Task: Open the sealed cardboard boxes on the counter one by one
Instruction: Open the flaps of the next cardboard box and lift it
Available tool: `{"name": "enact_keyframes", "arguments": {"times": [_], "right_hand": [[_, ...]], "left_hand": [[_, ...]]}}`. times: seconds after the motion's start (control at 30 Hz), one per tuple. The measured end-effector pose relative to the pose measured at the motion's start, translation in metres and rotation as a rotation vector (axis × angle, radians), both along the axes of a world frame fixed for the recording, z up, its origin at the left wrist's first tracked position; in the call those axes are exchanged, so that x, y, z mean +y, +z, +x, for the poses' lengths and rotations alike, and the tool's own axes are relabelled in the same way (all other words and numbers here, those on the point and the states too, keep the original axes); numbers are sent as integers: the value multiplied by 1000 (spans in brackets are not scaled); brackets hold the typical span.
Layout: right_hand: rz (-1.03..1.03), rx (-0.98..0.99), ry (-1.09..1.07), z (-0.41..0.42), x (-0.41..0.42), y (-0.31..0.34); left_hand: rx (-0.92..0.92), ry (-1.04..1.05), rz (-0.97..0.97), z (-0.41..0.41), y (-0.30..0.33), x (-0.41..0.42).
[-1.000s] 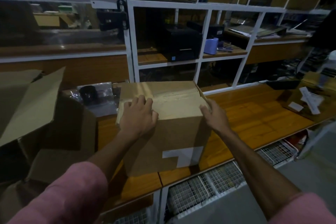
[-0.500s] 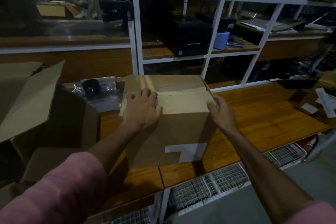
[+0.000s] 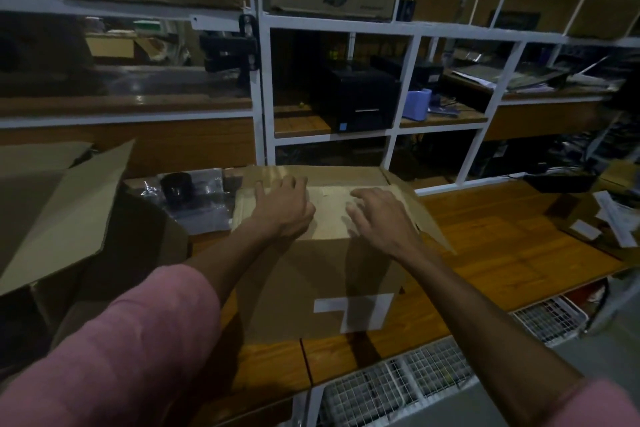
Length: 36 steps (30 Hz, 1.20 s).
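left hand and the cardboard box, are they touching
Touching. The head view shows the left hand lying palm-down on the taped top of the cardboard box, fingers spread against it, with no gap visible.

Single head-worn camera looked forward and down, close over the counter (image 3: 502, 236); shelving (image 3: 263, 87) filled the upper frame. No second view was supplied.

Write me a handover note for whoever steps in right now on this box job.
Left hand: flat on the box top, left side, gripping nothing.
Right hand: fingers spread on the top, right of centre, no grip.
Box stands on the counter; its right flap sticks out, loose.
An opened box sits at the left.
Left: fold back the remaining flaps.
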State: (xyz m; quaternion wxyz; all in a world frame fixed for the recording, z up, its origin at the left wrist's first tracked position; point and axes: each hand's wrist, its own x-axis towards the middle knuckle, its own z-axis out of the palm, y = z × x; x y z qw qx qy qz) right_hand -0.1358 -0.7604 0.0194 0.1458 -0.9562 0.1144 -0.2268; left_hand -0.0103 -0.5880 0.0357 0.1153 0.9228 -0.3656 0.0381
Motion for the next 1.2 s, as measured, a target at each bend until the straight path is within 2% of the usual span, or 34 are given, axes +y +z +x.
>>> {"name": "enact_keyframes", "arguments": {"times": [0.13, 0.17, 0.23, 0.3, 0.37, 0.43, 0.53, 0.6, 0.67, 0.8, 0.97, 1.03, 1.13, 1.2], "right_hand": [[-7, -188, 121, 4, 6, 42], [-21, -242, 120, 3, 7, 57], [-33, -278, 86, 0, 9, 83], [-47, -151, 19, -3, 10, 106], [-66, 48, -13, -6, 10, 122], [-11, 233, -4, -9, 10, 130], [175, 458, 44, -12, 10, 115], [140, 546, 118, -13, 9, 93], [167, 635, 165, -19, 10, 66], [283, 636, 178, -36, 8, 28], [83, 527, 107, -36, 15, 8], [16, 475, 86, -34, 18, -1], [28, 441, 94, -38, 17, -5], [56, 447, 112, -42, 14, -4]], "left_hand": [[-339, -91, -290, -22, 35, 2], [-358, -106, -321, -30, 47, 3], [-323, -81, -245, -44, 66, 3], [-299, -53, -125, -56, 74, 3], [-281, -62, -91, -67, 80, 6], [-170, -104, -44, -79, 87, 8], [107, -184, 94, -88, 83, 4], [289, -247, 126, -91, 63, 2], [342, -280, 88, -94, 30, 1], [101, -235, 52, -95, -23, -1], [-182, -193, 67, -104, -32, -8], [-162, -178, 80, -106, -32, -10], [-50, -90, 47, -97, -37, -6], [-86, 13, 41, -85, -41, 3]]}}
